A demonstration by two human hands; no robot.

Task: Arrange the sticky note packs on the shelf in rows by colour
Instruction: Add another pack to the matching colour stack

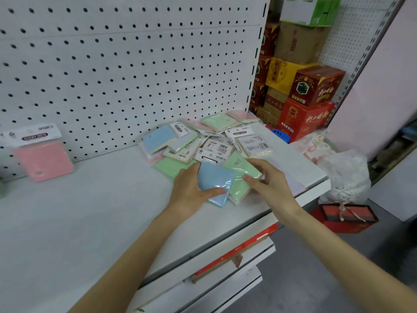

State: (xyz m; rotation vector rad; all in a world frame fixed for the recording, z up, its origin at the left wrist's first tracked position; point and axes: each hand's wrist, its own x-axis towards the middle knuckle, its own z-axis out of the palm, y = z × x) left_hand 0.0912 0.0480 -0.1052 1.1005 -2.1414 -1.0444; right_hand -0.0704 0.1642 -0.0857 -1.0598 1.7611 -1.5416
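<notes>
A loose pile of sticky note packs (pixel 209 141) in blue, green, pink and mixed colours lies at the right end of the white shelf (pixel 90 211). My left hand (pixel 191 188) grips a blue pack (pixel 215 184) at the pile's front edge. My right hand (pixel 268 179) holds a green pack (pixel 242 175) right beside it, partly under the blue one. One pink pack (pixel 42 159) leans upright against the pegboard at the far left, apart from the pile.
A white pegboard (pixel 135 64) backs the shelf. Stacked red, yellow and brown cartons (pixel 302 86) stand to the right beyond the upright. A white plastic bag (pixel 343 172) and a red gift box (pixel 347 216) sit on the floor by the shelf's right end. Lower shelves jut out below.
</notes>
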